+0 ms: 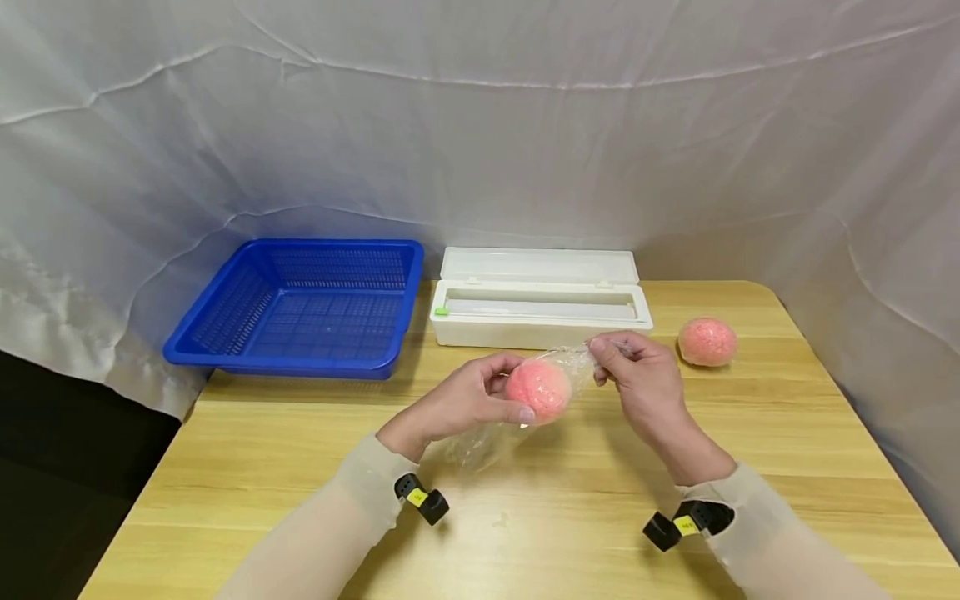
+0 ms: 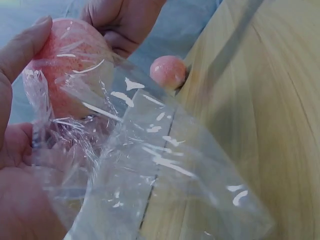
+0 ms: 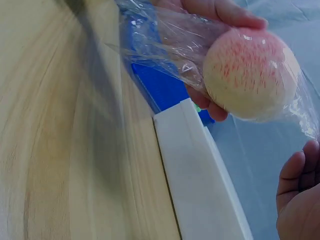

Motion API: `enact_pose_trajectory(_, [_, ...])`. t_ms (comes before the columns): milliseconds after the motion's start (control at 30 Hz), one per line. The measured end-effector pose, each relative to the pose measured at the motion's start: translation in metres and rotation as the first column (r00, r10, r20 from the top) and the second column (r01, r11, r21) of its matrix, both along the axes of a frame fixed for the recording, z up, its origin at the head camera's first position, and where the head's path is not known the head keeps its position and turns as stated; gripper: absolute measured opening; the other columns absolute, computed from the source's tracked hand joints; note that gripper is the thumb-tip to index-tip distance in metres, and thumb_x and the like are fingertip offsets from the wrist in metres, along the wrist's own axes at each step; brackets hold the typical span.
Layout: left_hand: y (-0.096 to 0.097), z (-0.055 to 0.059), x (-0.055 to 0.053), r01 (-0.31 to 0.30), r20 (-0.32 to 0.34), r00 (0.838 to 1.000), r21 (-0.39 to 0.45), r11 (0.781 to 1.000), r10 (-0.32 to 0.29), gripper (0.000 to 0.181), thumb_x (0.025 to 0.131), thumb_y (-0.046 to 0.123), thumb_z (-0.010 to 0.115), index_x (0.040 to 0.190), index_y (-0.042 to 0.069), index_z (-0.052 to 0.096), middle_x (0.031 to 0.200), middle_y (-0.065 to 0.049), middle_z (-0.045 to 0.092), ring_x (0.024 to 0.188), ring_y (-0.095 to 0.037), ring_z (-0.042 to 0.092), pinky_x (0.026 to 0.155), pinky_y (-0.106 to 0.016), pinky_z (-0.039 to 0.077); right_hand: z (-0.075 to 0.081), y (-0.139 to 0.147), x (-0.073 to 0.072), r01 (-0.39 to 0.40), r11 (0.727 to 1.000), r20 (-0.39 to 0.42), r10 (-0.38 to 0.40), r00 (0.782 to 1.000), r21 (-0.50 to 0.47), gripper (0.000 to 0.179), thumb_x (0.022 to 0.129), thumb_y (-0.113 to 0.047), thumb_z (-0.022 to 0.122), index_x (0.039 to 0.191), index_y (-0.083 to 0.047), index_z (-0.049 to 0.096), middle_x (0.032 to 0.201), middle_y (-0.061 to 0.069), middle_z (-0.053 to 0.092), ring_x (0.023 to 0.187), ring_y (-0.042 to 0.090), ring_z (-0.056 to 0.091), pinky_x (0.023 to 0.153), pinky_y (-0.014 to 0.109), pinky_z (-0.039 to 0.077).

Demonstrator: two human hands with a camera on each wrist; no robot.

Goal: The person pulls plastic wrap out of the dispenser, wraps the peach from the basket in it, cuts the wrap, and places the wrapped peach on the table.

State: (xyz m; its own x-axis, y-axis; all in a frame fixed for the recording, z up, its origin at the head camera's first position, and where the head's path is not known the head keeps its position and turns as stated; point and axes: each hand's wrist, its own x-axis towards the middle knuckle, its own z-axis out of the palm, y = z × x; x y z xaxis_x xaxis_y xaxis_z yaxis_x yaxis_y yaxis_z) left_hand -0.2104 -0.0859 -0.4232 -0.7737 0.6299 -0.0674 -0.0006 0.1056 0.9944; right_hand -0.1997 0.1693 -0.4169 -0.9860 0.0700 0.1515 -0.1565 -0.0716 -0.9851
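Note:
A pink and cream peach is held above the table in the head view, partly wrapped in clear plastic film. My left hand grips it from the left, with the thumb along its near side. On the other side my right hand pinches a gathered, twisted end of the film between thumb and fingers. A loose sheet of that film spreads below the peach in the left wrist view. The right wrist view shows film drawn smoothly over the peach; part of my right hand is cut off there.
A second peach rests on the wooden table at the right. Behind my hands stands a white film dispenser box with its lid raised. The blue basket is at the back left. Pale cloth hangs around the table.

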Motion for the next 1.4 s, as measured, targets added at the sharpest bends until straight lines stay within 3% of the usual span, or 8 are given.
enact_pose_trajectory(167, [0.001, 0.001, 0.001, 0.061, -0.034, 0.998, 0.036, 0.998, -0.059, 0.066, 0.087, -0.001, 0.082, 0.146, -0.003, 0.051, 0.135, -0.021, 0.066, 0.115, -0.018, 0.069, 0.096, -0.034, 0.06, -0.005, -0.005, -0.006, -0.029, 0.998, 0.007, 0.03, 1.0, -0.055, 0.023, 0.101, -0.004, 0.068, 0.086, -0.016, 0.078, 0.081, -0.007, 0.072, 0.066, 0.005, 0.06, 0.063, 0.019, 0.055])
enact_pose_trajectory(433, [0.006, 0.01, 0.004, 0.123, -0.063, 0.991, 0.09, 0.988, -0.117, 0.071, 0.084, -0.005, 0.083, 0.147, -0.004, 0.051, 0.142, -0.023, 0.061, 0.123, -0.022, 0.067, 0.103, -0.038, 0.058, -0.011, -0.016, -0.003, -0.141, 0.983, 0.136, 0.156, 0.978, -0.115, 0.032, 0.105, -0.009, 0.063, 0.081, -0.024, 0.078, 0.084, -0.009, 0.073, 0.076, 0.004, 0.063, 0.065, 0.018, 0.055])
enact_pose_trajectory(633, [0.008, 0.015, 0.003, 0.158, -0.135, 0.98, 0.057, 0.986, -0.149, 0.072, 0.081, -0.007, 0.083, 0.146, -0.004, 0.053, 0.141, -0.022, 0.062, 0.121, -0.018, 0.067, 0.107, -0.036, 0.055, -0.012, -0.013, 0.0, -0.295, 0.926, 0.205, 0.344, 0.916, -0.235, 0.028, 0.109, -0.017, 0.058, 0.086, -0.017, 0.075, 0.093, -0.004, 0.071, 0.09, 0.006, 0.065, 0.078, 0.02, 0.06])
enact_pose_trajectory(800, [0.006, 0.016, 0.0, 0.188, -0.207, 0.959, -0.042, 0.981, -0.193, 0.074, 0.079, 0.001, 0.088, 0.146, 0.006, 0.057, 0.143, -0.008, 0.064, 0.128, -0.014, 0.06, 0.116, -0.035, 0.045, -0.013, -0.005, 0.0, -0.415, 0.872, 0.23, 0.473, 0.851, -0.259, 0.025, 0.108, -0.021, 0.059, 0.09, -0.014, 0.074, 0.091, -0.004, 0.069, 0.082, 0.005, 0.063, 0.071, 0.018, 0.057])
enact_pose_trajectory(1033, [0.002, 0.015, -0.002, 0.174, -0.263, 0.941, -0.162, 0.971, -0.213, 0.078, 0.077, 0.014, 0.093, 0.148, 0.017, 0.059, 0.136, 0.007, 0.067, 0.117, -0.015, 0.056, 0.105, -0.04, 0.045, -0.012, -0.003, 0.004, -0.383, 0.893, 0.141, 0.421, 0.896, -0.236, 0.022, 0.105, -0.019, 0.064, 0.086, -0.017, 0.076, 0.089, -0.006, 0.07, 0.078, 0.005, 0.062, 0.065, 0.018, 0.055])
enact_pose_trajectory(1133, [0.001, 0.013, -0.001, 0.183, -0.26, 0.941, -0.142, 0.973, -0.215, 0.079, 0.077, 0.012, 0.092, 0.148, 0.015, 0.059, 0.136, 0.004, 0.067, 0.116, -0.014, 0.056, 0.107, -0.045, 0.046, -0.013, -0.005, 0.005, -0.419, 0.877, 0.114, 0.453, 0.884, -0.236, 0.022, 0.105, -0.022, 0.063, 0.087, -0.019, 0.076, 0.089, -0.006, 0.071, 0.079, 0.005, 0.064, 0.067, 0.019, 0.057])
enact_pose_trajectory(1300, [0.001, 0.016, 0.003, 0.211, -0.306, 0.922, -0.116, 0.971, -0.237, 0.076, 0.076, 0.011, 0.093, 0.145, 0.017, 0.062, 0.144, 0.003, 0.058, 0.126, -0.014, 0.054, 0.114, -0.046, 0.043, -0.015, -0.003, 0.006, -0.536, 0.818, 0.146, 0.568, 0.81, -0.208, 0.027, 0.108, -0.036, 0.056, 0.092, -0.02, 0.07, 0.091, -0.007, 0.068, 0.081, 0.004, 0.063, 0.067, 0.019, 0.056])
enact_pose_trajectory(1400, [0.002, 0.022, 0.007, 0.202, -0.377, 0.892, -0.157, 0.967, -0.248, 0.076, 0.075, 0.014, 0.096, 0.143, 0.02, 0.063, 0.145, 0.004, 0.054, 0.133, -0.013, 0.051, 0.119, -0.044, 0.039, -0.015, 0.001, 0.006, -0.605, 0.772, 0.234, 0.635, 0.736, -0.192, 0.035, 0.11, -0.046, 0.048, 0.101, -0.019, 0.069, 0.104, -0.004, 0.069, 0.095, 0.008, 0.065, 0.078, 0.024, 0.059])
